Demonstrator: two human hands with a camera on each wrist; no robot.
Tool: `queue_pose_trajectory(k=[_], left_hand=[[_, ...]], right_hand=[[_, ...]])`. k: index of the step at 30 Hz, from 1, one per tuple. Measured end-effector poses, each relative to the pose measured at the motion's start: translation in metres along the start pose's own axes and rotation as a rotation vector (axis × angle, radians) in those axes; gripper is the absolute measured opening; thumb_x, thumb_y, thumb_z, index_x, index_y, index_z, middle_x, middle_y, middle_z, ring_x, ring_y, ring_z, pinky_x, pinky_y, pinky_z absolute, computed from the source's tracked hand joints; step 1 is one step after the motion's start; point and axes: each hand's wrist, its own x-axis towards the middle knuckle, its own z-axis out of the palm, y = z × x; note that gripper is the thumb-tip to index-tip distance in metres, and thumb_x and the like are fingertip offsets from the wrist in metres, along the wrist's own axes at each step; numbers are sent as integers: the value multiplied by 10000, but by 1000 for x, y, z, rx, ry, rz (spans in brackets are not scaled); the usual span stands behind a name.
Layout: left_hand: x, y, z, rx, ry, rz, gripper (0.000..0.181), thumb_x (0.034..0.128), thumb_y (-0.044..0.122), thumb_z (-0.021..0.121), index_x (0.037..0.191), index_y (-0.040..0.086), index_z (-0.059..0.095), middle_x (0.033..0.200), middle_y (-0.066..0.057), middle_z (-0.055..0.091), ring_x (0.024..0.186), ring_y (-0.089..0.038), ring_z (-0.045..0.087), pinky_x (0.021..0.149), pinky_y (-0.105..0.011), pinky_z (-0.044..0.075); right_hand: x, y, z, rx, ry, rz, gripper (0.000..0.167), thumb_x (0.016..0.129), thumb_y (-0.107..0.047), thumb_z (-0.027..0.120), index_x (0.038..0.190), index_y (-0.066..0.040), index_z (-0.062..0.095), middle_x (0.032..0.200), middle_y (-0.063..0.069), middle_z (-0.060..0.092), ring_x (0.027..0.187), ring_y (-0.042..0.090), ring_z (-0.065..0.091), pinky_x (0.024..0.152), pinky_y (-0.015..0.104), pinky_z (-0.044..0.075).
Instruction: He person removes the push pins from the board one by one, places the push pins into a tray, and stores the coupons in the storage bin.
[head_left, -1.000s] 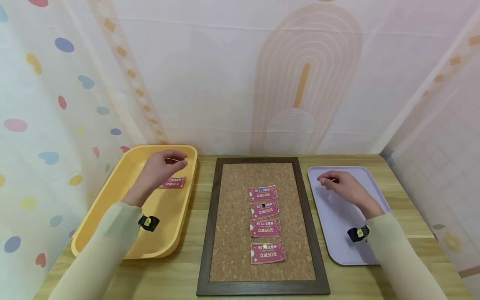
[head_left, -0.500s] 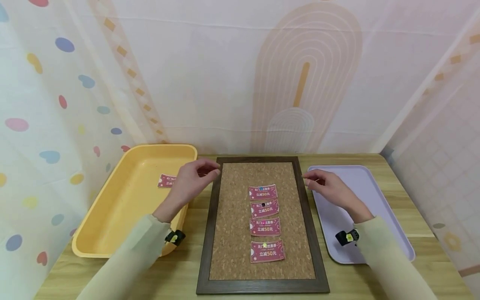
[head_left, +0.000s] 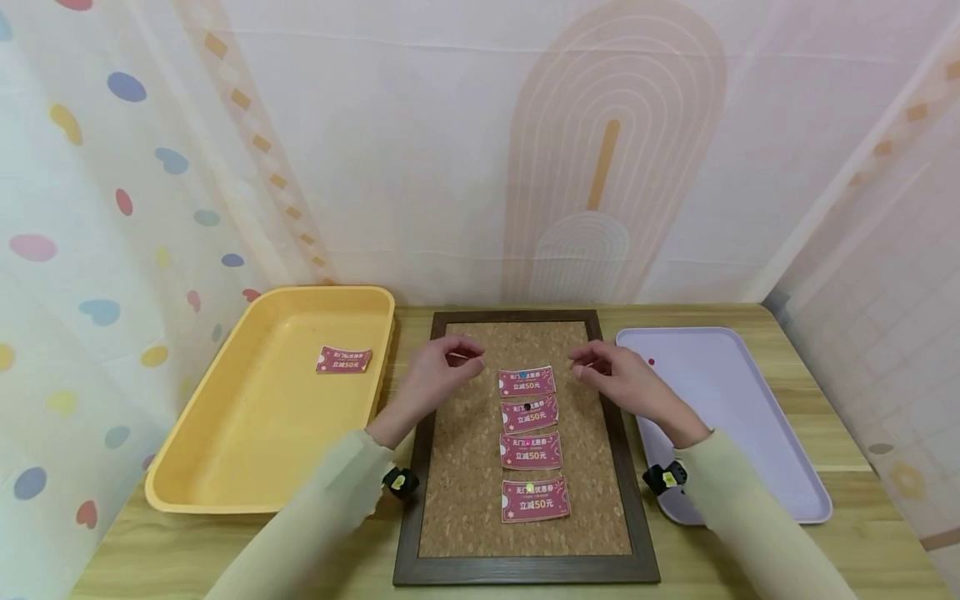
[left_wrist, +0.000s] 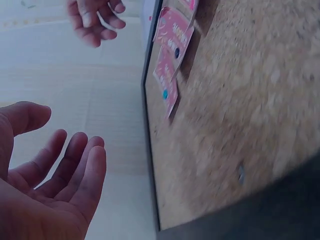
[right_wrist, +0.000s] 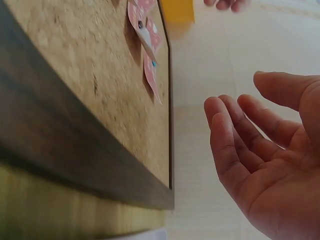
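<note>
My left hand [head_left: 433, 375] hovers over the upper left of a framed cork board [head_left: 465, 500], its fingers loosely bent. In the left wrist view the thumb stands apart from the fingers, with nothing between them. Across the board, my right hand [head_left: 633, 383] hangs over the upper right side, also holding nothing. Between the hands, several purple-red paper coupons form a column, fixed by push pins. The top coupon [head_left: 527, 382] has a blue push pin [right_wrist: 154, 63]; the one below has a black push pin [left_wrist: 177, 52]. Lower ones bear a pink pin [head_left: 528, 443] and a yellow pin [head_left: 530, 488].
A yellow tray [head_left: 217, 400] stands left of the board with a single coupon [head_left: 343, 360] in it. To the right lies a lavender tray [head_left: 750, 433] holding a small red pin [head_left: 652, 362]. A patterned curtain [head_left: 420, 167] closes off the back of the wooden table.
My left hand has moved right, from over the yellow tray to over the cork board. My right hand has come left from the lavender tray, uncovering the red pin. The pinned coupons stay put.
</note>
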Motion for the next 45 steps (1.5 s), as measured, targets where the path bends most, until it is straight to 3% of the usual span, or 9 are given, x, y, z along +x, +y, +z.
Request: queue_pose_trajectory(k=[6,16,22,30,34,45], left_hand=[[5,-11,15,-71,-29,-35,265,968,188,710,1188,40,717,1139,-80,718,1048,-260,678,852,-414,576],[11,-25,31,-222,-93,-115,311,991,132,677,1261,-16,639,1188,-141,668,1085,-287,650,848,-415,591],[15,-28,35,-200,-146,-165,346,1008,158,675,1307,-4,616,1212,-128,661,1108,-268,637,863,-379,582],[20,-26,42,-82,-125,-118,355,968,139,668,1269,-47,639,1112,-149,699,958,-233,673,805,-360,575],[23,-23,45,-23,-119,-120,349,950,147,667,1250,-30,650,1090,-137,709,958,-234,675,826,-377,567],[25,-19,48,-66,-116,-116,351,964,76,680,1299,-17,629,1098,-118,722,996,-238,682,842,-375,563]], right_hand=[[6,-4,13,15,-14,11,311,1054,-159,613,1295,35,641,1198,148,696,1066,289,660,858,430,567],[20,-10,27,1,-24,30,274,1034,-146,638,1250,17,680,1133,111,708,1006,245,665,854,425,552],[29,-10,34,-20,-44,44,259,1017,-133,663,1230,12,694,1089,91,706,978,234,665,856,444,549],[42,-7,41,-51,-69,62,263,1008,-102,657,1237,20,699,1078,94,715,986,228,666,879,430,549],[47,-7,42,-45,-86,68,258,1009,-97,647,1232,22,699,1094,109,720,1014,250,677,901,440,555],[59,-8,47,-78,-111,68,238,999,-99,662,1202,14,715,1073,105,729,976,219,675,860,408,555]])
